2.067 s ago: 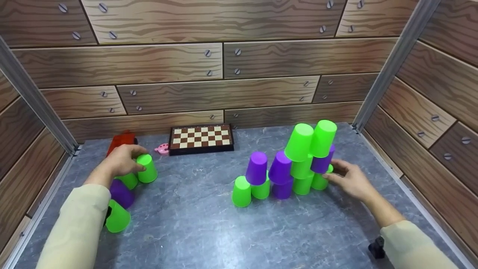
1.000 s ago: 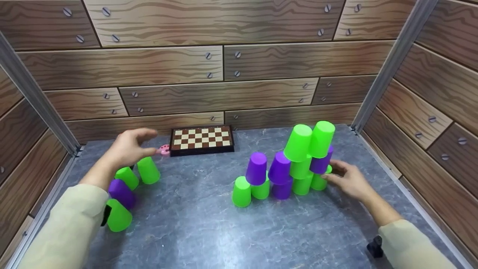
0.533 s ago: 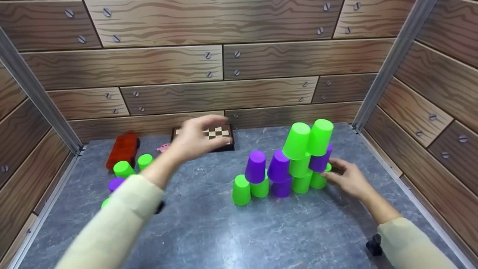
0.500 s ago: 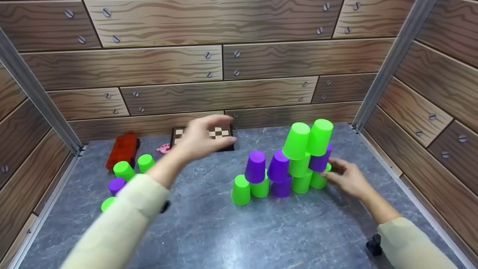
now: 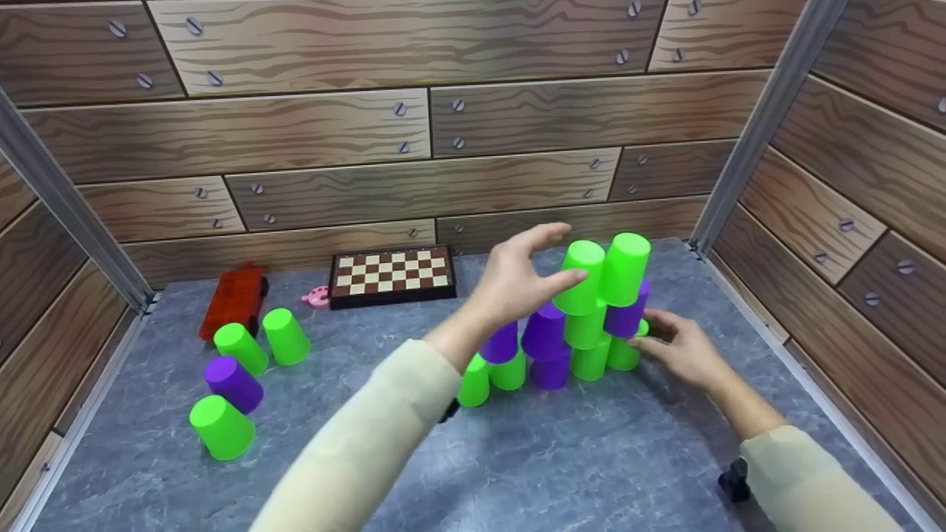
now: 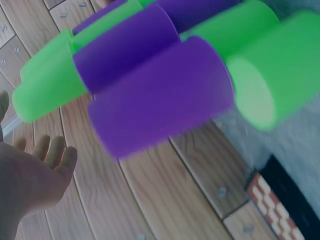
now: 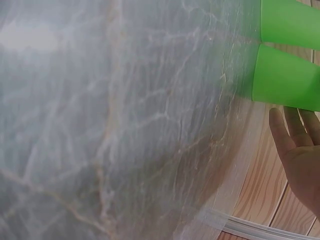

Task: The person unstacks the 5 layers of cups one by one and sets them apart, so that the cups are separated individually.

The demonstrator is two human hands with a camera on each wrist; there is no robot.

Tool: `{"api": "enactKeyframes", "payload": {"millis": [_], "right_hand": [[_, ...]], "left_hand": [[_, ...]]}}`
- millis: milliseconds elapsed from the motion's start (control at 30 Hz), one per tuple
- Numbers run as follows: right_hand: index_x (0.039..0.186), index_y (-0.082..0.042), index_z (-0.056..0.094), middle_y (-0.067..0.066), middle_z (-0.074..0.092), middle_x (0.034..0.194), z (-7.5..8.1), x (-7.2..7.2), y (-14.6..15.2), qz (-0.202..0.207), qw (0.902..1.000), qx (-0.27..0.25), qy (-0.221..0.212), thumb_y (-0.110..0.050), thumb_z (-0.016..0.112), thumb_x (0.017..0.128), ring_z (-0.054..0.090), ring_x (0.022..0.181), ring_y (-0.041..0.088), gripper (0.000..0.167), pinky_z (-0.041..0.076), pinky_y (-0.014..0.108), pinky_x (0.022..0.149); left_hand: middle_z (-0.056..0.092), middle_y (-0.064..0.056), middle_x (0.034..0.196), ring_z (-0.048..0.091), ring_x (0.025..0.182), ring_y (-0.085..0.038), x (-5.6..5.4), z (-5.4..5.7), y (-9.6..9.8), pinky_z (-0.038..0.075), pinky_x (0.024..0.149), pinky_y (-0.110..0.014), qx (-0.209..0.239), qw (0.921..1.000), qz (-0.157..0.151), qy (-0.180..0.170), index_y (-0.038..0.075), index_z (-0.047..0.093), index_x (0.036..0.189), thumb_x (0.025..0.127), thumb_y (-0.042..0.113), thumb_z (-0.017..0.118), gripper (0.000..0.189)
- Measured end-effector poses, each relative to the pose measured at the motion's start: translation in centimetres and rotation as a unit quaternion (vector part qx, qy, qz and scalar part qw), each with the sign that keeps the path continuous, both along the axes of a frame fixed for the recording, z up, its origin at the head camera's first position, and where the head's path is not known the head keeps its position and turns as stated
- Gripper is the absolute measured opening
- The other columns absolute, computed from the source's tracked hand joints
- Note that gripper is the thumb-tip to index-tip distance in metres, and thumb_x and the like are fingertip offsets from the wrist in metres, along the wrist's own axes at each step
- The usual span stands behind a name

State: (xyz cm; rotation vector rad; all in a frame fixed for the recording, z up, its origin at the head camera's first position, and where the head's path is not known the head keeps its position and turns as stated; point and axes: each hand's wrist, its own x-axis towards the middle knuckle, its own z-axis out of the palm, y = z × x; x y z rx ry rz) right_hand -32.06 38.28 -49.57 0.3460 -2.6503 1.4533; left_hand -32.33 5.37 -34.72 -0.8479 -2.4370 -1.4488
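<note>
The left hand [image 5: 510, 277] has gone from in front of the board [image 5: 392, 275] over to the tall stack [image 5: 585, 327]. The right hand [image 5: 684, 355] has stayed by the low right cup [image 5: 622, 356]. The loose cups [image 5: 233, 386] on the left are all in plain sight now.

The stack stands on the counter [image 5: 362, 347], with five cups in the low row, four above them and two on top. All are upside down, green or purple.

The left hand holds nothing. Its grip is wide, with a big gap from thumb to fingers, up by the top left cup [image 5: 579, 295]. The thumb shows in front of that cup, but I cannot tell if it touches. The right hand's grip is bent and not so wide. Its fingers are right at the side of the low right cup, but I cannot tell if they press on it.

To do this bit well, I think the left hand should go slow and touch softly. Keep the thumb off until the fingers are on the far side, then use both the same. Keep the sleeve [image 5: 362, 443] up, since a bump could tip the purple cups near it. The right hand should keep still and not push.
</note>
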Motion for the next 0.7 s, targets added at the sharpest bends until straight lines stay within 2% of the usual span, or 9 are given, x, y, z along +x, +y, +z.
{"api": "enactKeyframes", "payload": {"millis": [133,300,533,700], "right_hand": [[0.145,0.010,0.056,0.029,0.065,0.135,0.0,0.0,0.1,0.001,1.0000,0.003,0.000,-0.007,0.079,0.096,0.065,0.121,0.039,0.057,0.055,0.017,0.091],[0.144,0.011,0.056,0.029,0.066,0.134,0.0,0.0,0.0,0.002,1.0000,0.002,0.004,-0.006,0.079,0.096,0.065,0.121,0.037,0.056,0.054,0.017,0.092],[0.143,0.010,0.057,0.028,0.066,0.134,0.1,0.0,-0.1,0.003,1.0000,0.001,0.002,-0.007,0.079,0.096,0.065,0.121,0.036,0.055,0.054,0.017,0.094],[0.142,0.010,0.058,0.028,0.067,0.132,0.0,0.1,0.0,0.000,1.0000,0.004,0.003,-0.009,0.080,0.096,0.067,0.117,0.025,0.054,0.054,0.018,0.093]], "left_hand": [[0.063,-0.002,0.148,0.059,0.136,-0.020,-0.1,-0.6,1.5,0.048,0.111,-0.033,0.009,0.9999,-0.002,-0.014,0.015,0.058,0.152,0.094,0.031,0.085,0.066],[0.065,0.002,0.144,0.061,0.132,-0.017,-0.1,-1.1,2.2,0.052,0.106,-0.031,0.014,0.9997,-0.006,-0.019,0.017,0.059,0.151,0.094,0.031,0.085,0.065],[0.071,0.002,0.135,0.067,0.120,-0.013,-0.1,-1.3,2.3,0.057,0.095,-0.029,0.025,0.9995,-0.007,-0.018,0.017,0.060,0.150,0.096,0.027,0.083,0.059],[0.070,-0.001,0.137,0.069,0.114,-0.013,0.0,-0.9,1.5,0.059,0.090,-0.025,0.046,0.9988,-0.009,-0.013,0.016,0.062,0.148,0.095,0.024,0.084,0.058]]}}
